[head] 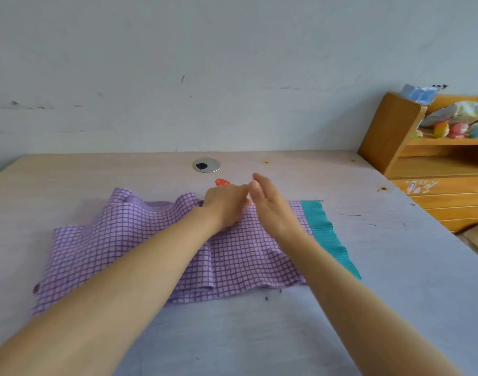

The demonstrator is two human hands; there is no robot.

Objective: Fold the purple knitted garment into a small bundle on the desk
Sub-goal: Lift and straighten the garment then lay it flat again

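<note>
1. Soft, even daylight fills the scene; its source cannot be told.
2. Shadows are faint: only a thin, pale one lies under the garment [156, 248] along its near edge on the desk [259, 335].
3. No glare, though the metal grommet [206, 165] shines a little.
4. Colours look washed, with a bluish cast over the wall [205, 63].
5. Wide-angle distortion stretches the forearms at the bottom corners and bends the desk's sides outward.
6. The right hand [267, 204] is slightly motion-blurred at its fingertips; the shelf [422, 147] is soft.
</note>
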